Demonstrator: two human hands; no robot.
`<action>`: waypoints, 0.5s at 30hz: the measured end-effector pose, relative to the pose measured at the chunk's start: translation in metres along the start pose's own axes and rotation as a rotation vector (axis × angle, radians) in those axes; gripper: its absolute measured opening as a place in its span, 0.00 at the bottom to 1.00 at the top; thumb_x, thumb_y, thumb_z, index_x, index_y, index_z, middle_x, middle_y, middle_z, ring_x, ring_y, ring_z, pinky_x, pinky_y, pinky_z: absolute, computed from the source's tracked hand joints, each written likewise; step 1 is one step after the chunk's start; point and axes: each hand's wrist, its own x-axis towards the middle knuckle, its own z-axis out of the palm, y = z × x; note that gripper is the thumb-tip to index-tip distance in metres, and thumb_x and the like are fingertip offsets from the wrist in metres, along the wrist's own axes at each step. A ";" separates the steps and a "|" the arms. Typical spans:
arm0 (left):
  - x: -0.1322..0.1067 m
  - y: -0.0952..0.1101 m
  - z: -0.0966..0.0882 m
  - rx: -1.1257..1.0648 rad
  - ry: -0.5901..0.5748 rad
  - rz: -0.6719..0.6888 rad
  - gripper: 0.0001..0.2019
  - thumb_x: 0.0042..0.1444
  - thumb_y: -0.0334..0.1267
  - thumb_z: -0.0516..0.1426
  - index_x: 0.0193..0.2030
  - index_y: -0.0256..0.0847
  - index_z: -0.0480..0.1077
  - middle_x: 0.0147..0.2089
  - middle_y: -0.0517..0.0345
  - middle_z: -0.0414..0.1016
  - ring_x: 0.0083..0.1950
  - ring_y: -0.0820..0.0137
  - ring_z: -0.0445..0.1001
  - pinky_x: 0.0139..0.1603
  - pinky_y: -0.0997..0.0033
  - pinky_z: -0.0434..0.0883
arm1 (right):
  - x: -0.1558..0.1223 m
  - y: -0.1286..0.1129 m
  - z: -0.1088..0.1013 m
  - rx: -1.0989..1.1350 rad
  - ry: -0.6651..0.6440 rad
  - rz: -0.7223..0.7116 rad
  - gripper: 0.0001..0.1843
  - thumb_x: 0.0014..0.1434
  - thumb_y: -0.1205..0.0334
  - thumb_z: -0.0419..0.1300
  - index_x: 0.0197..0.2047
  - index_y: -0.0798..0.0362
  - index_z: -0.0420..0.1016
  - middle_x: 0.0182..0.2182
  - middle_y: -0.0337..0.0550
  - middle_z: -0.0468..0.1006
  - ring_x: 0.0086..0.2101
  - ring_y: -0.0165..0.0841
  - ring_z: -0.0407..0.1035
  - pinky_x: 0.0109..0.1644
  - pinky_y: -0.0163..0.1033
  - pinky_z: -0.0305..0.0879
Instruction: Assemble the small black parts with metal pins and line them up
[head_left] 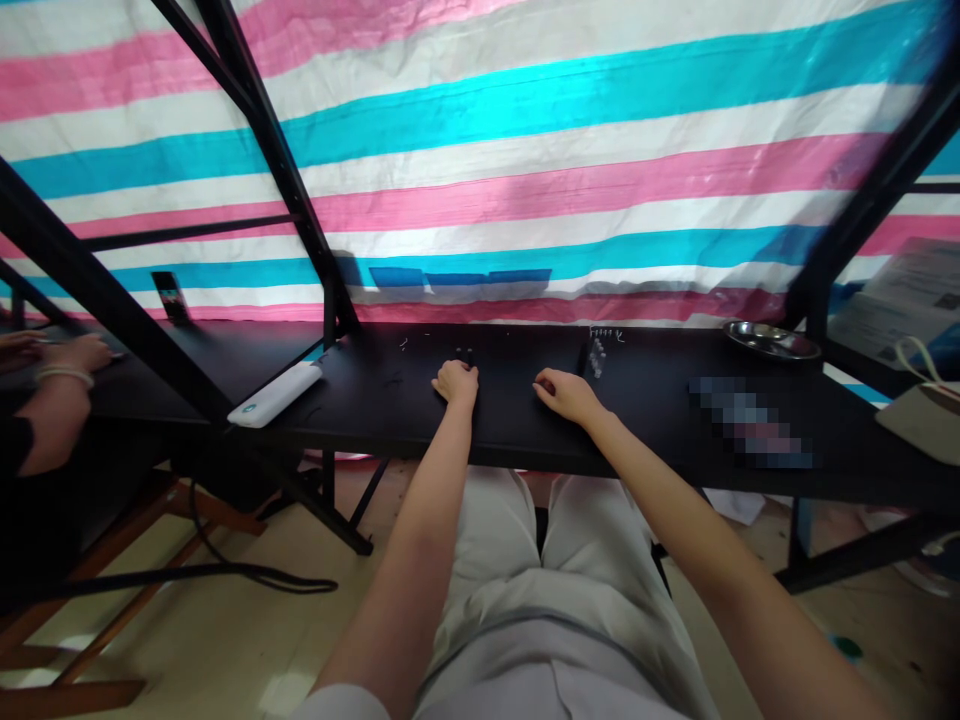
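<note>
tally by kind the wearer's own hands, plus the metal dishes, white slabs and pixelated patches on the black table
Own hands: 2 (left hand, right hand)
Metal dish: 1
White slab: 1
Pixelated patch: 1
Total: 5
Pale bits near the right hand are too small to count and left out.

Our left forearm (pixel 431 500) points toward one o'clock, right forearm (pixel 675 492) toward ten, left hand (pixel 456 382) and right hand (pixel 568 394) apart, fingers bent.
</note>
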 end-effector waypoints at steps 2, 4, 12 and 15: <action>0.000 0.000 0.000 0.001 -0.002 -0.003 0.10 0.50 0.43 0.58 0.37 0.45 0.76 0.42 0.52 0.77 0.47 0.61 0.73 0.49 0.60 0.62 | -0.001 -0.001 -0.001 0.003 0.023 -0.008 0.10 0.58 0.57 0.52 0.38 0.52 0.71 0.27 0.39 0.74 0.27 0.29 0.65 0.31 0.33 0.55; 0.000 0.000 0.000 0.005 -0.006 -0.002 0.10 0.50 0.43 0.58 0.37 0.45 0.76 0.42 0.52 0.77 0.46 0.61 0.73 0.49 0.60 0.62 | -0.003 -0.003 -0.003 -0.018 0.080 -0.003 0.12 0.59 0.55 0.51 0.33 0.52 0.71 0.26 0.39 0.73 0.27 0.29 0.65 0.31 0.33 0.54; -0.010 0.002 -0.006 0.058 0.062 0.058 0.09 0.52 0.45 0.57 0.34 0.42 0.73 0.43 0.52 0.73 0.48 0.61 0.70 0.48 0.61 0.61 | -0.016 0.015 -0.030 -0.127 0.531 0.397 0.18 0.60 0.58 0.42 0.26 0.53 0.68 0.23 0.45 0.71 0.27 0.32 0.64 0.36 0.35 0.58; -0.019 0.008 -0.012 0.063 0.109 0.238 0.12 0.57 0.47 0.53 0.33 0.42 0.71 0.42 0.53 0.72 0.47 0.63 0.68 0.49 0.62 0.60 | -0.017 0.034 -0.042 -0.124 0.644 0.726 0.15 0.59 0.60 0.43 0.35 0.54 0.69 0.29 0.48 0.74 0.32 0.35 0.66 0.38 0.38 0.58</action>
